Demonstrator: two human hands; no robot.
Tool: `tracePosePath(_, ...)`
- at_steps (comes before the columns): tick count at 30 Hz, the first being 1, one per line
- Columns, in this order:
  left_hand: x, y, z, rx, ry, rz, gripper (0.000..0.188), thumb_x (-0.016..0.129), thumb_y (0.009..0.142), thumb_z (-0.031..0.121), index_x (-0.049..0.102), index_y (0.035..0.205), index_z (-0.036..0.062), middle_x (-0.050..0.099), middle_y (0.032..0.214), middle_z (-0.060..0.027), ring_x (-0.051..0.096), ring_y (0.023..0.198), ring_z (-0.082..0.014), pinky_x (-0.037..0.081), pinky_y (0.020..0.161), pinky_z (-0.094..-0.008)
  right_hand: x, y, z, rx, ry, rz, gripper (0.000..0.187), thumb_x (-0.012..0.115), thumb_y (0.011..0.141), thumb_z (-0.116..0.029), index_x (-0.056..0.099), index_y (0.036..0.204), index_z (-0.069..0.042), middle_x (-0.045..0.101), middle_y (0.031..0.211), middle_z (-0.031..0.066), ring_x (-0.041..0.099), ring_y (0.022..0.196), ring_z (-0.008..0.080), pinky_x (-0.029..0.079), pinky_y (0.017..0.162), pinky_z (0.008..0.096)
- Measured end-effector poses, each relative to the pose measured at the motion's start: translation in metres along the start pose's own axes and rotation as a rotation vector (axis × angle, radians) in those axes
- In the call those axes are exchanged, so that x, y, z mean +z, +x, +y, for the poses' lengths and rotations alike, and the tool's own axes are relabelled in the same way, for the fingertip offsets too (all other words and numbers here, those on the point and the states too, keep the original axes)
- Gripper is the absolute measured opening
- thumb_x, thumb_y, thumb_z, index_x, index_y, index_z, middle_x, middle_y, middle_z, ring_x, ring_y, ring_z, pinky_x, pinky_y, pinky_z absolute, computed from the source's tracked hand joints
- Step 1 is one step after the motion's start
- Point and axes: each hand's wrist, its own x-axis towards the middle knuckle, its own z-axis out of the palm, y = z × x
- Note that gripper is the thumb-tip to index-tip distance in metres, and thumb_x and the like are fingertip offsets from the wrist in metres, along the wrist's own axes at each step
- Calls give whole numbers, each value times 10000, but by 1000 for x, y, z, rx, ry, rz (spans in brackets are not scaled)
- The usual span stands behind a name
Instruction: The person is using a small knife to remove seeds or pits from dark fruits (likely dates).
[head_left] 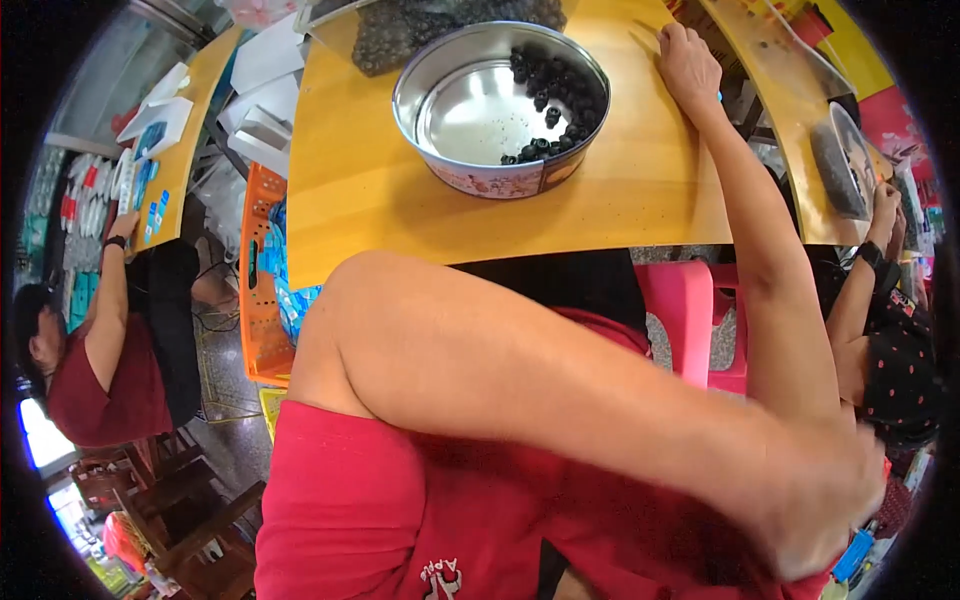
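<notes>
My left arm crosses in front of my body to the right, and my left hand (815, 500) lies against my right upper arm. It is smeared by motion, so its fingers cannot be made out. My right forearm rests over the table, with my right hand (690, 68) at the far right part of the top. Its fingers are curled in, and what they hold, if anything, is hidden. Between my arms stands a round metal tin (450, 165) with a printed outer wall. Small black round parts (562, 85) are heaped along its right side; the shiny bottom shows at left.
Behind the tin, a clear bin (375, 45) holds many black parts on the yellow table (340, 190). An orange crate (262, 330) with blue packets stands at left. One person (110, 370) sits left, another (900, 370) right, near a clear tub (840, 165). A pink stool (685, 310) is under the table.
</notes>
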Motion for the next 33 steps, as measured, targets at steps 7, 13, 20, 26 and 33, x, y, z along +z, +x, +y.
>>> tracePosePath(7, -55, -1, -6, -420, -667, -89, 339, 588, 727, 388, 694, 680, 70, 627, 650, -190, 642, 700, -365, 501, 650, -459, -3, 0, -1, 80, -24, -55, 244, 506, 938, -322, 576, 1001, -97, 628, 968, 128, 609, 925, 331, 500, 750, 435)
tracePosePath(13, -43, -1, -11, -521, 74, 53, 167, 618, 737, 248, 683, 759, 96, 623, 827, -80, 560, 886, -246, 450, 696, -386, -3, -1, -6, 126, -39, -61, 234, 518, 929, -321, 584, 980, -102, 627, 960, 123, 611, 920, 329, 503, 743, 439)
tracePosePath(20, -162, -111, -23, -364, 734, 109, 119, 667, 625, 115, 643, 720, 48, 614, 794, -113, 618, 777, -273, 503, 636, -382, -7, -7, 1, 247, -68, -122, 288, 500, 934, -377, 594, 954, -105, 638, 926, 108, 635, 852, 327, 513, 692, 440)
tracePosePath(26, -275, -226, -54, -869, 863, -224, 234, 512, 845, 4, 602, 1060, -12, 617, 1016, -149, 604, 962, -325, 493, 815, -392, -8, -1, -7, 176, -45, -64, 299, 509, 929, -387, 585, 919, -98, 640, 878, 112, 642, 770, 333, 511, 637, 448)
tracePosePath(33, -253, -248, -101, -1036, 784, -231, 365, 499, 865, 43, 504, 1228, 4, 529, 1182, -193, 514, 1132, -361, 417, 964, -410, -11, -3, -11, 125, 19, 16, 270, 545, 907, -348, 576, 817, -95, 623, 793, 95, 634, 693, 315, 507, 577, 425)
